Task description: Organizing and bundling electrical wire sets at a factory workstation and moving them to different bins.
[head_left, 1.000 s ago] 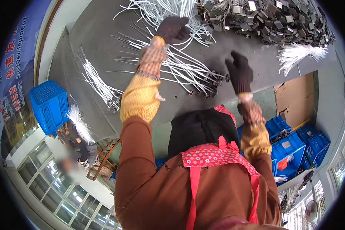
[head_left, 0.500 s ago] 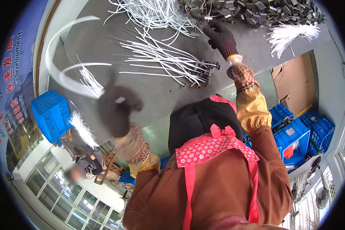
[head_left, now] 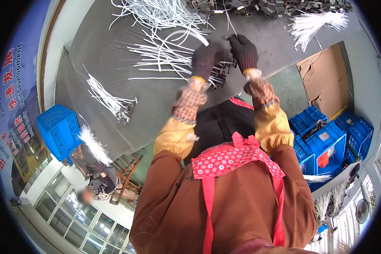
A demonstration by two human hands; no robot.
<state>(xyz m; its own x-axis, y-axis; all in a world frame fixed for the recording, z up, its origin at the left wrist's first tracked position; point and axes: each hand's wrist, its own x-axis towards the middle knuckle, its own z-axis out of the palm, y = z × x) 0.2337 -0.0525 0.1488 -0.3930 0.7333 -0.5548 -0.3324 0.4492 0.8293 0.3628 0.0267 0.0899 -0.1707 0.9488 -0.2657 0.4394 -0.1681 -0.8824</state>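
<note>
Both my hands wear dark knit gloves and meet above the grey table [head_left: 165, 106]. My left hand [head_left: 205, 59] is closed on a long white plastic strip [head_left: 186, 33] that arcs up and to the left. My right hand [head_left: 243, 51] is right beside it, fingers curled at the strip's near end, where a small dark metal clip [head_left: 223, 64] shows between the two gloves. Just under my hands lies a fan of white strips with metal ends [head_left: 156, 59].
A heap of dark metal clips [head_left: 258, 6] lines the far edge, with loose white strips [head_left: 156, 12] and a white bundle [head_left: 317, 23]. Another bundle [head_left: 110, 99] lies left. Cardboard [head_left: 326, 80] and blue crates [head_left: 326, 139] are right, a blue crate [head_left: 57, 131] left, a seated person [head_left: 93, 178] below.
My left hand swung out to the left with a white strip, then came back to the middle. My right hand drew in, and now both hands are together on the strip.
</note>
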